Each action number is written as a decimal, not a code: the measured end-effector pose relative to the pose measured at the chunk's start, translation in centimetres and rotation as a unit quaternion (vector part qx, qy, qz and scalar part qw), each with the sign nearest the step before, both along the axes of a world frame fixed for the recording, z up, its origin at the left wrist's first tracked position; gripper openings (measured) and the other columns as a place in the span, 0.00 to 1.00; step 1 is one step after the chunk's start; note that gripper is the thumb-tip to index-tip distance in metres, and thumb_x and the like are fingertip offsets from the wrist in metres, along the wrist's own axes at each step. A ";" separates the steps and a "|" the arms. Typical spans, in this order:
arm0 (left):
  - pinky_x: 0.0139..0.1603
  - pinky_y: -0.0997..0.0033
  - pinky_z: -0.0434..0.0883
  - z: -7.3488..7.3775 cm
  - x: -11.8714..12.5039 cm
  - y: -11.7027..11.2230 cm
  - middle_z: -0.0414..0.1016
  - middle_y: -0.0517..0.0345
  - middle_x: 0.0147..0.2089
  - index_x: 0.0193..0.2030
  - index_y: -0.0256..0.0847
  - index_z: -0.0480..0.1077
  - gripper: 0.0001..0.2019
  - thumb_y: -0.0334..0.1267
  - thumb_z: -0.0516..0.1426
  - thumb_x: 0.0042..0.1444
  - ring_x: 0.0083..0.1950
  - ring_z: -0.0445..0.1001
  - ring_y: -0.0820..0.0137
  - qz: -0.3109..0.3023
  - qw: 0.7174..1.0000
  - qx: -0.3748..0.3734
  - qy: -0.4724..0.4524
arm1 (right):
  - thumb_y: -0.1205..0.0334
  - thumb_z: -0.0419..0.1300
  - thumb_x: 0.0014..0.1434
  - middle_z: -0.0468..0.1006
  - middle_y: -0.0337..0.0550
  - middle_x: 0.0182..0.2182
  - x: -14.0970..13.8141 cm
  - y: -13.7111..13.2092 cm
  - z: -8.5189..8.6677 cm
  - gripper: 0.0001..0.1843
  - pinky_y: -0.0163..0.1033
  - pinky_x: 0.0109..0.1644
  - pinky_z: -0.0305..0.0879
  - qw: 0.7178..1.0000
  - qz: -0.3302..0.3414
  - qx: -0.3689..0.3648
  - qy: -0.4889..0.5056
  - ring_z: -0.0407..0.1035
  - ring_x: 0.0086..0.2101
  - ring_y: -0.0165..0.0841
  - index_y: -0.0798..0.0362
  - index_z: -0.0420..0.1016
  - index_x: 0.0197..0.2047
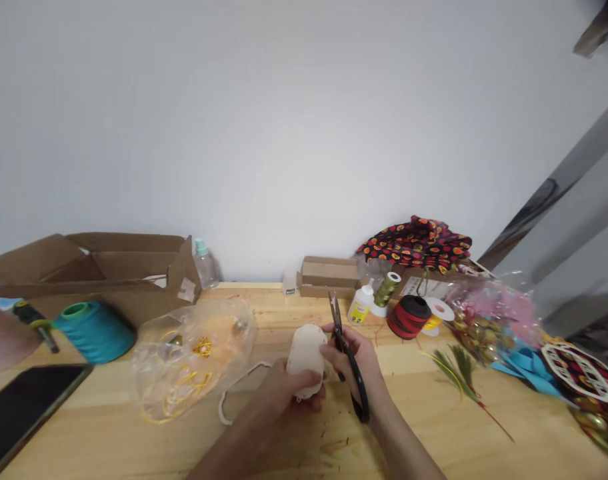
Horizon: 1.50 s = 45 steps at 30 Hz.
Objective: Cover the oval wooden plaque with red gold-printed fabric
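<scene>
My left hand (304, 387) is closed on a flat cream-coloured plate (305, 353) with rounded, notched edges and a small loop at its lower end. My right hand (351, 353) has black-handled scissors (357, 380) gripped in it, their blades pointing up and away from me. Its thumb and fingertips also meet the right edge of the cream plate. Beside my left wrist, a thin white curved frame (224, 403) lies on the wooden table, partly hidden by my forearm.
To the left are a clear bag (194, 360) with yellow cord, a teal thread cone (97, 332), a phone (29, 407) and an open cardboard box (129, 290). A glue bottle (361, 305), a red-black spool (409, 317) and a green tassel (459, 373) lie to the right.
</scene>
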<state>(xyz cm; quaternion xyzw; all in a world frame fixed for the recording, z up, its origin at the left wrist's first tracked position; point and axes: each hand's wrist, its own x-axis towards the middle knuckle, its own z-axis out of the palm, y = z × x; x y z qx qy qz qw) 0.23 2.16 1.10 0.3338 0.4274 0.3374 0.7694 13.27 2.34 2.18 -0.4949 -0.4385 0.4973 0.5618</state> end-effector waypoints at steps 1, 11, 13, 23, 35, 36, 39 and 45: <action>0.21 0.75 0.65 -0.1 0.2 0.1 0.70 0.59 0.15 0.20 0.33 0.68 0.05 0.32 0.59 0.37 0.15 0.64 0.77 0.000 1.000 0.002 0.007 | 0.65 0.63 0.38 0.63 0.29 0.15 0.0 0.0 0.1 0.13 0.27 0.18 0.53 1.000 0.000 0.003 -0.004 0.56 0.16 0.22 0.54 0.70 0.31; 0.21 0.76 0.64 -1.2 -0.2 0.2 0.75 0.53 0.23 0.31 0.33 0.69 0.09 0.33 0.59 0.40 0.23 0.72 0.70 -0.018 0.998 0.034 -0.041 | 0.58 0.63 0.41 0.63 0.31 0.16 -0.3 0.0 -1.9 0.13 0.29 0.19 0.54 0.995 0.043 0.025 -0.081 0.57 0.16 0.24 0.54 0.68 0.31; 0.19 0.77 0.62 -1.5 -0.2 0.1 0.74 0.54 0.22 0.30 0.33 0.68 0.11 0.36 0.61 0.40 0.21 0.71 0.71 0.004 0.998 0.057 -0.026 | 0.56 0.60 0.45 0.65 0.33 0.18 0.2 0.1 -2.4 0.12 0.31 0.21 0.56 0.991 0.029 0.046 -0.122 0.59 0.18 0.26 0.54 0.68 0.31; 0.18 0.73 0.68 -2.4 0.6 0.4 0.74 0.55 0.21 0.25 0.33 0.70 0.13 0.38 0.64 0.32 0.23 0.72 0.67 0.100 0.994 0.050 -0.003 | 0.72 0.54 0.43 0.66 0.41 0.27 3.1 -1.9 -3.7 0.11 0.35 0.34 0.59 0.837 0.039 0.139 -0.528 0.62 0.32 0.34 0.52 0.69 0.33; 0.19 0.72 0.68 -2.6 0.5 0.2 0.73 0.55 0.20 0.24 0.32 0.69 0.12 0.36 0.63 0.32 0.22 0.71 0.69 0.109 0.994 0.027 -0.011 | 0.71 0.52 0.44 0.65 0.40 0.27 3.1 -1.6 -4.6 0.13 0.33 0.32 0.59 0.810 0.044 0.127 -0.570 0.63 0.30 0.33 0.51 0.70 0.35; 0.19 0.73 0.68 -2.6 0.5 0.1 0.73 0.54 0.20 0.23 0.32 0.69 0.11 0.36 0.63 0.32 0.22 0.71 0.69 0.106 0.994 0.024 -0.012 | 0.71 0.52 0.44 0.65 0.40 0.27 3.1 -1.4 -4.6 0.13 0.33 0.32 0.59 0.810 0.042 0.123 -0.572 0.63 0.30 0.33 0.51 0.70 0.35; 0.16 0.72 0.67 -2.6 0.4 -0.7 0.72 0.53 0.18 0.22 0.31 0.69 0.12 0.36 0.64 0.31 0.19 0.70 0.69 0.082 0.997 0.006 -0.013 | 0.70 0.53 0.44 0.67 0.39 0.27 3.4 -0.7 -4.7 0.12 0.33 0.30 0.59 0.810 0.010 0.094 -0.578 0.64 0.29 0.32 0.50 0.70 0.34; 0.17 0.74 0.67 -2.5 -0.2 -1.0 0.73 0.55 0.19 0.27 0.33 0.69 0.15 0.37 0.64 0.31 0.21 0.71 0.69 0.135 0.991 0.010 -0.020 | 0.67 0.53 0.46 0.68 0.39 0.27 3.4 -0.7 -4.9 0.11 0.32 0.29 0.59 0.821 -0.010 0.115 -0.559 0.64 0.27 0.31 0.50 0.70 0.35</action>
